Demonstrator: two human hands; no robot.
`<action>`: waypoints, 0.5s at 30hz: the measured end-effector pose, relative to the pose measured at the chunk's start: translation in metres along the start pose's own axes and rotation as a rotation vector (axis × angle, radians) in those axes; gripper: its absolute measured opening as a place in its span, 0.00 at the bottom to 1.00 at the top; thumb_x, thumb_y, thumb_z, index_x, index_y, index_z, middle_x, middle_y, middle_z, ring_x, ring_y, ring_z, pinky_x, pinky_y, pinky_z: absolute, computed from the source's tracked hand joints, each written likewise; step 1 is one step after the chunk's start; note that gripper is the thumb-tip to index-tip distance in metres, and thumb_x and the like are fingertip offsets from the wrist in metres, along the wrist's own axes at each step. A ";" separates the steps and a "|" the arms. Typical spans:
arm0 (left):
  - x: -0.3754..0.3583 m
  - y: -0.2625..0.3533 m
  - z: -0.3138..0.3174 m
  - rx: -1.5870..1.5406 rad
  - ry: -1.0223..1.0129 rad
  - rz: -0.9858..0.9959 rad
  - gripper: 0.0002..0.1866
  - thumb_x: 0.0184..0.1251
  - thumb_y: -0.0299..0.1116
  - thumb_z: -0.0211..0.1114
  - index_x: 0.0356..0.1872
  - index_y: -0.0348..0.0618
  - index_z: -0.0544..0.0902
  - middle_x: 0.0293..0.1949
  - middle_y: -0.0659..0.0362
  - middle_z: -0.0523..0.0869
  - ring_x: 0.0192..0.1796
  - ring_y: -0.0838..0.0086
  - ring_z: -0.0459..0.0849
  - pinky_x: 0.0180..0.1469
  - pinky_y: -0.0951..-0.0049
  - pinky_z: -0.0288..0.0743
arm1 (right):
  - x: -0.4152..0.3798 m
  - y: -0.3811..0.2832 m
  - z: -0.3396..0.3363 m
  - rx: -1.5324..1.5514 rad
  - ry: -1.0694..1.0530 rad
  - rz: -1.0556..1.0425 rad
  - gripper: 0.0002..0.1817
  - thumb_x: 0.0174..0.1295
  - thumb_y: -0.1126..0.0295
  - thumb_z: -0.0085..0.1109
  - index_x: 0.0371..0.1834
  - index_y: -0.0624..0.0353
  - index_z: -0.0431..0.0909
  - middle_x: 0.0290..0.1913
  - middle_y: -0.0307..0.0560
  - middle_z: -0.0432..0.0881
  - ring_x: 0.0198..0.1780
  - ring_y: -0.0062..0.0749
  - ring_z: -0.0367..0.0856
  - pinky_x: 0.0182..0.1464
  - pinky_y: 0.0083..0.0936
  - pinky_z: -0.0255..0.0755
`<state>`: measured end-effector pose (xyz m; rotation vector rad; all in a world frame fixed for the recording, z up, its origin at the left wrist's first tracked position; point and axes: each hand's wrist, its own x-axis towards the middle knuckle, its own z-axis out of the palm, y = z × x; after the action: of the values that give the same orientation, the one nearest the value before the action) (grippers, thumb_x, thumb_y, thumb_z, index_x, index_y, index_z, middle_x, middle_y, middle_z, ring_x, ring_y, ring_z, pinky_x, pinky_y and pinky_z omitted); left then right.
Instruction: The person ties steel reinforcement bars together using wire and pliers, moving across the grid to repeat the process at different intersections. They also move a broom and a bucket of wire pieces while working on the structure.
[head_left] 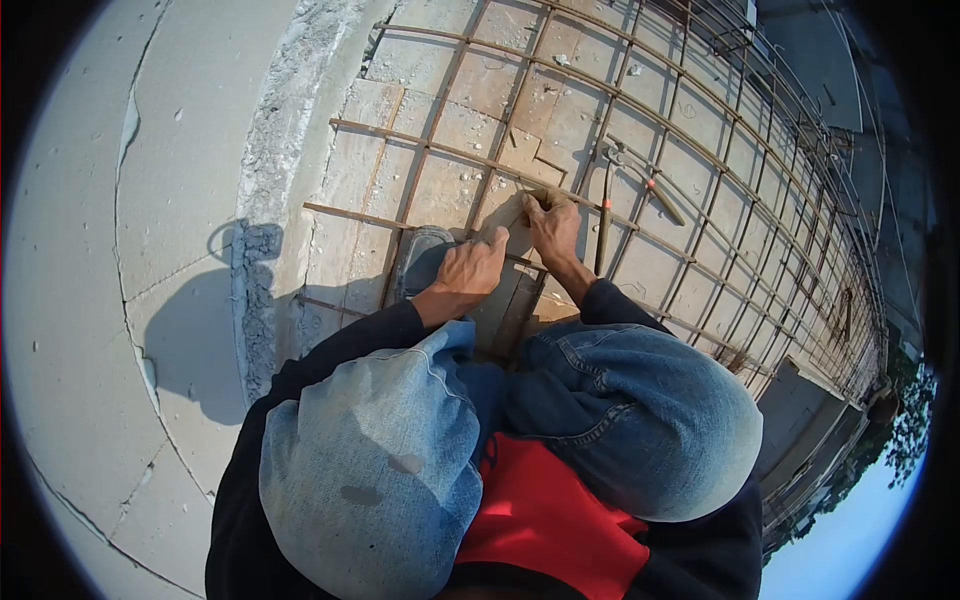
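My right hand (553,232) reaches over a bar of the rusty rebar grid (430,147), its thumb and fingers pinched together at the steel. Whatever sits between those fingertips is hidden or too small to name. Close by on the left, my left hand (468,273) is closed with its thumb against the curled fingers. I cannot make out what it holds. A pair of pincers (604,215) with orange-red bands on the handles lies across the bars to the right of my right hand, its handles spread.
Beneath the grid are dusty form boards (515,152) with scattered concrete bits. On the left runs a rough broken concrete edge (285,100) beside a cracked grey slab (70,270). My shoe (428,250) rests among the bars. Denser rebar (790,90) rises at the upper right.
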<state>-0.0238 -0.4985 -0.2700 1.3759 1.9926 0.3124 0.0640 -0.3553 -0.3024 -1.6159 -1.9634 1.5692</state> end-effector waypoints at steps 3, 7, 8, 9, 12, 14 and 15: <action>0.001 0.008 -0.009 0.005 0.009 -0.025 0.16 0.68 0.33 0.49 0.54 0.38 0.67 0.27 0.39 0.83 0.33 0.43 0.83 0.39 0.43 0.75 | -0.003 -0.019 -0.001 0.023 0.045 0.003 0.10 0.60 0.69 0.63 0.33 0.68 0.81 0.21 0.46 0.82 0.24 0.25 0.80 0.29 0.25 0.73; 0.003 0.013 -0.030 0.007 0.044 -0.075 0.15 0.67 0.33 0.50 0.52 0.38 0.69 0.26 0.39 0.82 0.32 0.43 0.83 0.37 0.42 0.75 | 0.006 -0.013 0.017 0.322 0.103 0.123 0.11 0.60 0.68 0.63 0.31 0.68 0.81 0.22 0.47 0.83 0.24 0.24 0.79 0.27 0.24 0.72; 0.003 0.012 -0.032 -0.002 0.072 -0.081 0.15 0.67 0.33 0.51 0.52 0.38 0.69 0.25 0.40 0.82 0.32 0.43 0.83 0.36 0.42 0.75 | 0.006 -0.015 0.017 0.322 0.106 0.124 0.11 0.60 0.68 0.63 0.31 0.68 0.81 0.22 0.47 0.83 0.24 0.24 0.79 0.27 0.24 0.72; 0.004 0.011 -0.035 -0.010 0.103 -0.087 0.15 0.67 0.34 0.51 0.51 0.39 0.70 0.25 0.40 0.82 0.32 0.43 0.83 0.36 0.42 0.75 | 0.007 -0.017 0.016 0.260 0.094 0.120 0.11 0.60 0.68 0.63 0.32 0.68 0.81 0.22 0.47 0.83 0.24 0.24 0.79 0.27 0.24 0.72; 0.010 0.011 -0.038 0.048 0.100 -0.101 0.15 0.67 0.33 0.51 0.51 0.38 0.72 0.25 0.39 0.82 0.32 0.42 0.83 0.36 0.43 0.75 | 0.005 -0.016 0.024 0.257 0.047 0.102 0.11 0.60 0.68 0.63 0.36 0.69 0.82 0.24 0.46 0.83 0.25 0.24 0.79 0.27 0.24 0.73; 0.016 0.010 -0.043 0.046 0.111 -0.091 0.15 0.66 0.33 0.51 0.50 0.38 0.72 0.25 0.39 0.82 0.32 0.41 0.83 0.36 0.43 0.75 | 0.000 -0.013 0.033 0.249 0.038 0.045 0.12 0.60 0.69 0.64 0.40 0.69 0.82 0.26 0.46 0.84 0.27 0.24 0.79 0.29 0.23 0.74; 0.018 0.010 -0.045 0.047 0.119 -0.078 0.15 0.66 0.33 0.51 0.50 0.38 0.72 0.26 0.39 0.82 0.32 0.41 0.83 0.36 0.44 0.75 | 0.000 -0.012 0.034 0.245 0.033 0.045 0.12 0.60 0.69 0.64 0.40 0.69 0.82 0.26 0.46 0.84 0.27 0.24 0.79 0.29 0.23 0.74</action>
<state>-0.0494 -0.4704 -0.2381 1.3320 2.1577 0.3204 0.0338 -0.3744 -0.3081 -1.5846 -1.6542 1.7107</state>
